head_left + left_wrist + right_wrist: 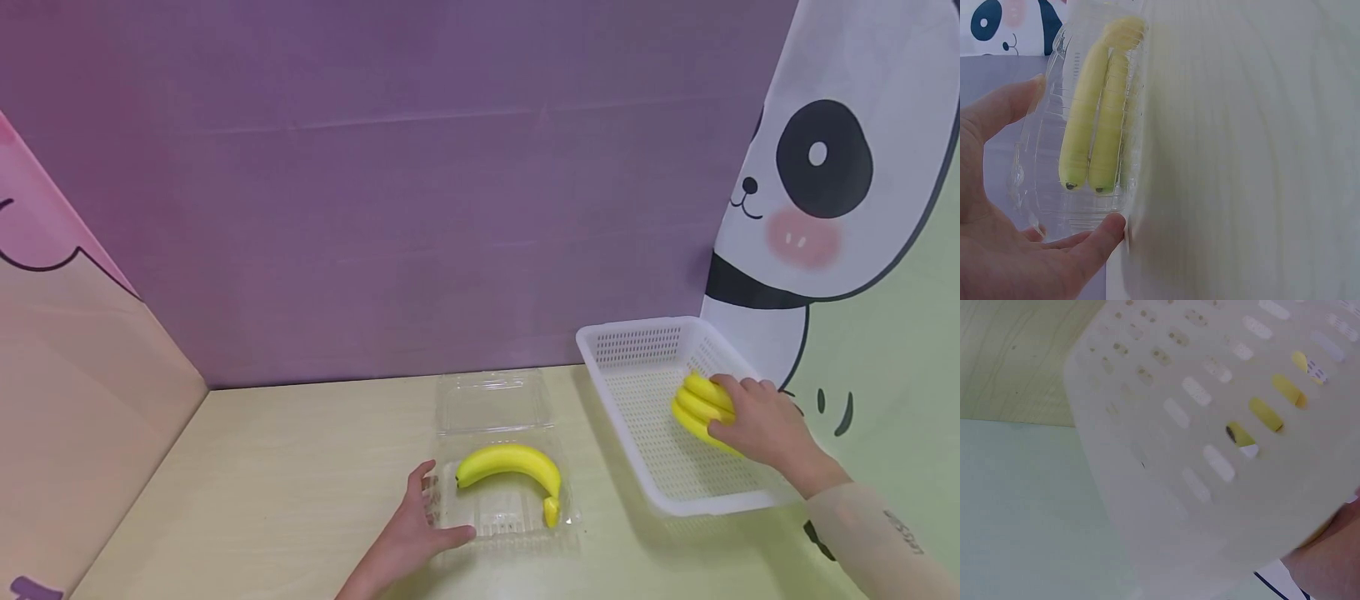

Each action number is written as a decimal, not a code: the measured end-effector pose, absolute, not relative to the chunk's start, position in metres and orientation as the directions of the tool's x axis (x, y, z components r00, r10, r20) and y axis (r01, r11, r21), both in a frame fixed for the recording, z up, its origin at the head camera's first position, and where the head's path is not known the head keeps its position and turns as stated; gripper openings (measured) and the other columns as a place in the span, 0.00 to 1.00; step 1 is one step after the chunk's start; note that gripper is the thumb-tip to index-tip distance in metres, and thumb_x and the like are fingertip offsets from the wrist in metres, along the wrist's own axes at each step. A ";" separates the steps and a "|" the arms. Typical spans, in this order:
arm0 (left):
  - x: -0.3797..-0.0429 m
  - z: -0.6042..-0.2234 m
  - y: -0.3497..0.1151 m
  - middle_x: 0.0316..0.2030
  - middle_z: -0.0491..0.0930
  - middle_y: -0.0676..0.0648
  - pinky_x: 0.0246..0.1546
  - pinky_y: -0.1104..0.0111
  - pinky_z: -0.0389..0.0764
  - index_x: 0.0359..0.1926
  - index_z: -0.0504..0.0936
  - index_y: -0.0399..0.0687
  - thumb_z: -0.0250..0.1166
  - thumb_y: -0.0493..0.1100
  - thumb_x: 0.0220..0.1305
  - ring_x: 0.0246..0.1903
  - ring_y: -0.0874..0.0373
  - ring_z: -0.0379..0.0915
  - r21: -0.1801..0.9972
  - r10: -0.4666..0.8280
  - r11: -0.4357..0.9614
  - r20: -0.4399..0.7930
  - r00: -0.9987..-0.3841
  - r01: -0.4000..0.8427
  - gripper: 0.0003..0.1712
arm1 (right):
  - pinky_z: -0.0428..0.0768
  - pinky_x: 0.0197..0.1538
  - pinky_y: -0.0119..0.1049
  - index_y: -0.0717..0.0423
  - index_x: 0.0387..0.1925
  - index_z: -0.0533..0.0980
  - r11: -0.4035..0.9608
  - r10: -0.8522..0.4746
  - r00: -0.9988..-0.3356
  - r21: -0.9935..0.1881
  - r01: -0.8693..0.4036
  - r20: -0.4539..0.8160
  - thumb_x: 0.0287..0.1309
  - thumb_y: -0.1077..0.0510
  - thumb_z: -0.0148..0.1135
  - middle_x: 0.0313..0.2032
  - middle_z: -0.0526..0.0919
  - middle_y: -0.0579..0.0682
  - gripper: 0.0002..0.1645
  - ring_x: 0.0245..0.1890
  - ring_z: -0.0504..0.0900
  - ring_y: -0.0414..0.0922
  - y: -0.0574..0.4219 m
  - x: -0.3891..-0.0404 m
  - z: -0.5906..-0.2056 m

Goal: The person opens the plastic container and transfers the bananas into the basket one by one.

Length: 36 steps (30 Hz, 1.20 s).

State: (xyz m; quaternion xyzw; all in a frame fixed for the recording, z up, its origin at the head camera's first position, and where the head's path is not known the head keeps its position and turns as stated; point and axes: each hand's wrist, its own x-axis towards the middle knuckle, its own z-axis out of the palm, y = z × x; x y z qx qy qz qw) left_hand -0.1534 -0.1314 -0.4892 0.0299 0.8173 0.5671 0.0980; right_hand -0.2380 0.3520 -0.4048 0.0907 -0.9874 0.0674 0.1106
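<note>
An open clear plastic clamshell box (498,521) lies on the table, its lid (495,404) folded back. Inside rests a yellow banana (513,457); the left wrist view shows two banana bodies (1082,125) joined at the stem end. My left hand (408,533) holds the box's left end, the thumb toward the front and the other fingers around the side. Over at the right, my right hand (765,421) grips a bunch of bananas (697,404) in a white perforated basket (652,492). Basket plastic mostly hides that bunch in the right wrist view.
The basket stands at the table's right side, against the panda-printed wall (825,250). A purple backdrop (390,208) rises behind the pale wooden table (262,492). Another printed panel (67,375) bounds the left side.
</note>
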 end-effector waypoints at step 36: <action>-0.153 -0.491 -0.132 0.73 0.53 0.26 0.62 0.40 0.70 0.77 0.43 0.46 0.81 0.45 0.51 0.68 0.27 0.59 0.934 0.154 0.350 -0.135 -0.979 -0.073 0.66 | 0.74 0.39 0.56 0.69 0.60 0.69 0.991 -0.112 -0.987 -0.061 -0.120 0.115 0.48 0.54 0.73 0.39 0.77 0.65 0.41 0.36 0.71 0.59 0.356 -0.246 -0.420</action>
